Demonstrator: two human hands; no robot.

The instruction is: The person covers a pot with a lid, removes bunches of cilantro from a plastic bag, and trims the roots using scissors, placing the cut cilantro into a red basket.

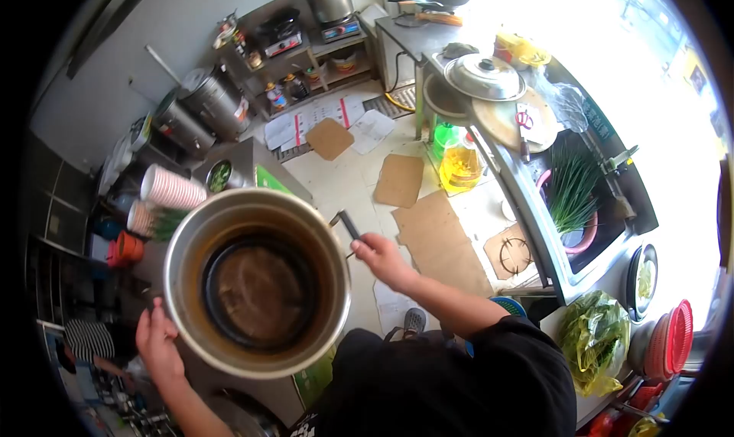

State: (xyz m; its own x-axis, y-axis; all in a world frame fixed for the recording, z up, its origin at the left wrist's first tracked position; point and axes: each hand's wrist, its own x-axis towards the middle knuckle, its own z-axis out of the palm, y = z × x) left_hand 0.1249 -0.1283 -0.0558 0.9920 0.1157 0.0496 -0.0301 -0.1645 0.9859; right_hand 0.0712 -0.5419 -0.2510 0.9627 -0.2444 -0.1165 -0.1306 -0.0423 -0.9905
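A large steel pot (257, 284) is seen from above, brown inside, with a darker ring round its bottom. At its right side, my right hand (384, 261) is closed on the end of the black handle (349, 224). My left hand (159, 337) is at the pot's lower left side, close against the outer wall, its fingers stretched upward. Whether its palm touches the pot cannot be made out. Behind the pot's upper edge stands a steel counter (248, 160) with a small container of chopped greens (219, 176).
Stacked paper cups (174, 188) are left of the pot. A sink (604, 242) with long green stalks (569, 188) is on the right, with a yellow jug (461, 167) below. Cardboard (442, 242) lies on the floor. Another person (90, 339) is at far left.
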